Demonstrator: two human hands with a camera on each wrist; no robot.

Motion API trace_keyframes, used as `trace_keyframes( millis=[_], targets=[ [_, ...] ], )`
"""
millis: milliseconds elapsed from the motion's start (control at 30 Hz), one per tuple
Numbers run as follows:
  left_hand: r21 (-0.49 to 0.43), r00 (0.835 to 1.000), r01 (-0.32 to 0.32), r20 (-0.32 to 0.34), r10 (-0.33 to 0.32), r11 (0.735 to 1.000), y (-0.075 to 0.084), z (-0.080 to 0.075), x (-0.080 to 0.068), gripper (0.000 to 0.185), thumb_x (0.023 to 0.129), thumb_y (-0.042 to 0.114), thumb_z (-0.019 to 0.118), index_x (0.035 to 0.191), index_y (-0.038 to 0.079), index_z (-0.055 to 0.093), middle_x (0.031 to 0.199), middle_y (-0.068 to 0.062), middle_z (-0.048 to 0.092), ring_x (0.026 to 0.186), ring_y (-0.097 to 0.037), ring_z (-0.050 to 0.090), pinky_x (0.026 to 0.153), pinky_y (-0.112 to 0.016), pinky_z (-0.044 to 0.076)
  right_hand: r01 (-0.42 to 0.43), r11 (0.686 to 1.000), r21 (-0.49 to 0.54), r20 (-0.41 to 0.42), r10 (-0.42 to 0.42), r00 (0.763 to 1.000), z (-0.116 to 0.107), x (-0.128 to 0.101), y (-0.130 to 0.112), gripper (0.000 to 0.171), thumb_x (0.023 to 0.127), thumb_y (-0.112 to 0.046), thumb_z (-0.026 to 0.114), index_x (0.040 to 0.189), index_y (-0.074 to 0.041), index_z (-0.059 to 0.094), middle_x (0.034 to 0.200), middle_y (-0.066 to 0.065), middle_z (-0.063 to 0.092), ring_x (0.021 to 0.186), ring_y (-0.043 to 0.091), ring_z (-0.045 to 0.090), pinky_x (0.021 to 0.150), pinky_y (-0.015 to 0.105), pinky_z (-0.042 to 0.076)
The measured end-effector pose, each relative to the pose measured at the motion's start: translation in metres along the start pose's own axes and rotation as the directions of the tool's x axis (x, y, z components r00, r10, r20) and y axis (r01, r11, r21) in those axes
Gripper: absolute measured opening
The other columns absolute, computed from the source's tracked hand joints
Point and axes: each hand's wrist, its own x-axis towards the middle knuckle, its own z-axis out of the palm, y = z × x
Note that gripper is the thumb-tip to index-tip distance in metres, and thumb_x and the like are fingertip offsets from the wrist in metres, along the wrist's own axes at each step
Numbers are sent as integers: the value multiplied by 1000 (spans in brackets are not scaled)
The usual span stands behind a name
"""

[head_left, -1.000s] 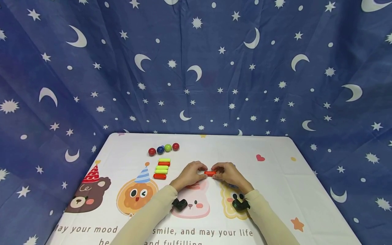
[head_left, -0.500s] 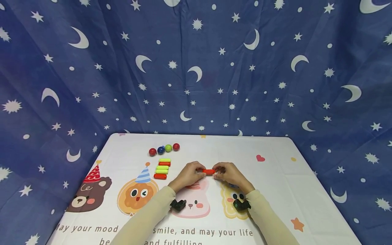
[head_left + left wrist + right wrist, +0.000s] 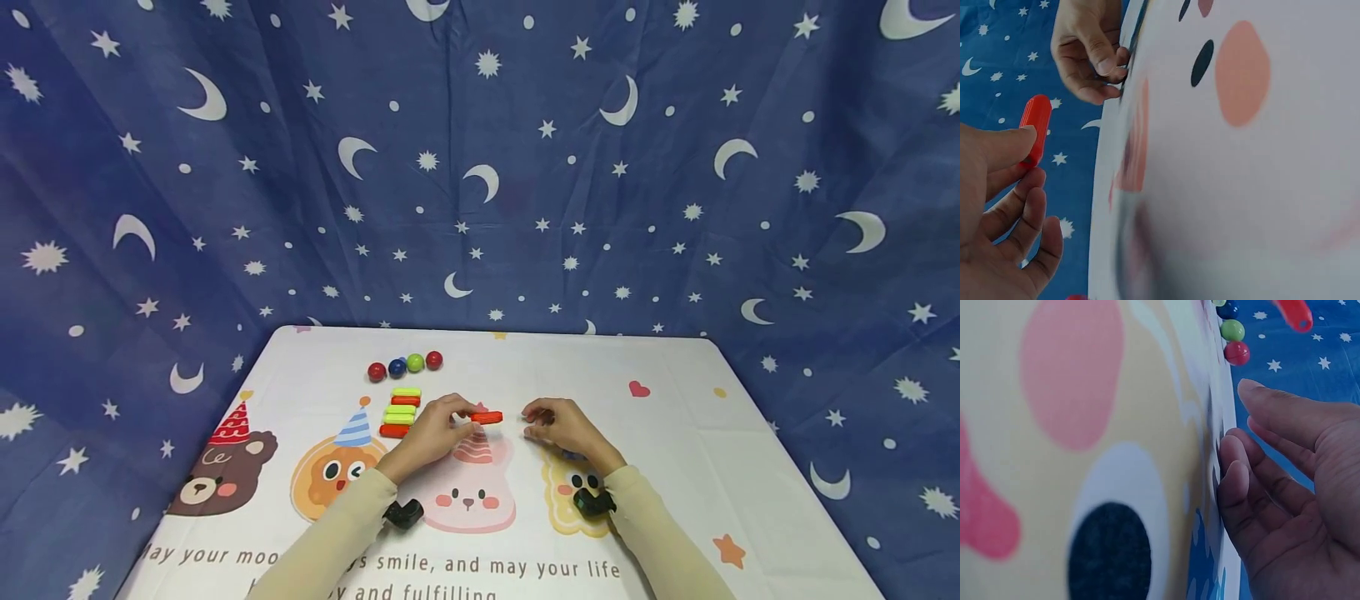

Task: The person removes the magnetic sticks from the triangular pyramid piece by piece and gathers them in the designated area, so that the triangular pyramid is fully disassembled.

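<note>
while no container shows in the head view, a short red stick [image 3: 487,417] with rounded ends hangs level above the desk [image 3: 675,433], pinched by the left hand [image 3: 435,429]; the right hand [image 3: 558,427] rests loosely curled, holding nothing, just beside it. in the left wrist view, thumb and fingers [image 3: 1019,187] pinch the stick's lower end. in the right wrist view, relaxed fingers [image 3: 1235,481] touch the desk.
</note>
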Motion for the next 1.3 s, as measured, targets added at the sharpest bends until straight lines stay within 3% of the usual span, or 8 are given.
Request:
trace_keyframes(
  millis=[300, 533, 667, 767, 867, 1133, 1300],
  targets=[
    [-3, 997, -3, -76, 2, 1000, -5, -28, -21, 19, 83, 23, 71, 101, 23, 69, 94, 15, 62, 90, -16, 58, 77, -34, 50, 4, 1000, 13, 2, -4, 1000, 0, 0, -1, 21, 78, -23, 75, 97, -20, 68, 83, -7, 64, 73, 10, 57, 65, 22, 47],
    [35, 991, 17, -132, -12, 999, -13, -47, -37, 18, 81, 21, 72, 99, 24, 69, 99, 8, 64, 86, -16, 58, 72, -29, 49, 25, 1000, 13, -12, -25, 1000, -2, 0, -4, 20, 79, -23, 74, 97, -18, 69, 81, -7, 65, 73, 10, 58, 63, 23, 46],
    [46, 990, 46, -134, -40, 998, -19, -56, -47, 20, 82, 22, 72, 101, 23, 69, 114, -3, 64, 96, -16, 59, 79, -33, 50, 27, 1000, 16, -10, -27, 1000, -2, 1, -5, 21, 79, -24, 74, 98, -18, 69, 82, -6, 66, 73, 10, 58, 64, 23, 46],
    [54, 989, 57, -142, -49, 997, -23, -61, -53, 21, 82, 23, 71, 103, 21, 68, 116, -4, 63, 103, -16, 58, 87, -38, 49, 17, 1000, 17, -5, -17, 1000, -2, 2, -4, 20, 79, -24, 74, 98, -18, 69, 83, -6, 66, 74, 11, 58, 66, 23, 47],
    [69, 987, 56, -154, -45, 996, -26, -66, -59, 22, 82, 22, 72, 103, 21, 69, 113, -2, 64, 101, -16, 59, 88, -40, 49, 19, 1000, 5, -5, -19, 1000, -2, 3, -3, 20, 80, -24, 73, 99, -19, 68, 84, -7, 66, 75, 10, 58, 66, 22, 47],
    [117, 987, 88, -146, -70, 989, -38, -76, -75, 22, 82, 22, 71, 104, 22, 68, 102, 6, 63, 85, -16, 57, 73, -30, 49, 35, 999, 4, -21, -34, 999, -5, 4, -4, 22, 80, -25, 73, 100, -17, 68, 88, -8, 67, 76, 8, 60, 69, 22, 48],
    [190, 984, 95, -165, -64, 977, -46, -81, -83, 23, 82, 20, 71, 104, 19, 68, 102, 6, 63, 96, -15, 59, 84, -36, 49, 28, 1000, 13, -30, -27, 999, -6, 4, -4, 23, 80, -25, 73, 100, -17, 68, 89, -8, 67, 76, 8, 59, 68, 22, 47]
  ],
)
